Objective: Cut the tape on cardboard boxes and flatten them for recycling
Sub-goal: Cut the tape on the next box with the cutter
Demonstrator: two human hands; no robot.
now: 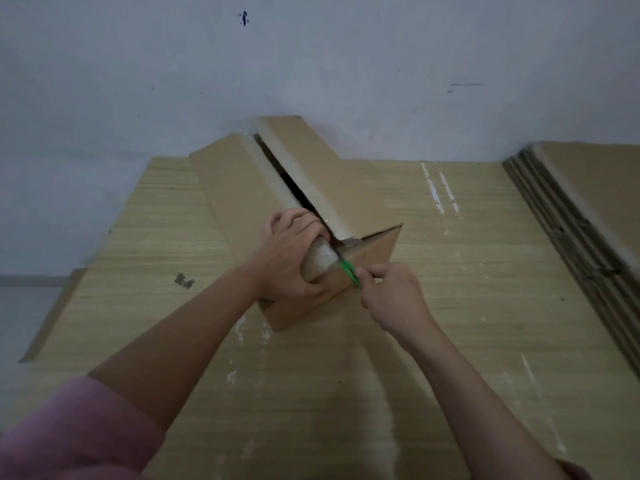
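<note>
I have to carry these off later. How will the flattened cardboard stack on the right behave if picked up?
The flattened cardboard stack looks many sheets deep, so probably heavy for one hand. Its layers lie loose with staggered edges, so they may slide apart. Single sheets would likely bend at their creases.

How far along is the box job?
Done: a stack of flattened cardboard sheets lies at right, and the long brown cardboard box has its top seam open. In hand: left hand grips the box's near end while right hand works a green-handled cutter there. Left: flattening it.
</note>
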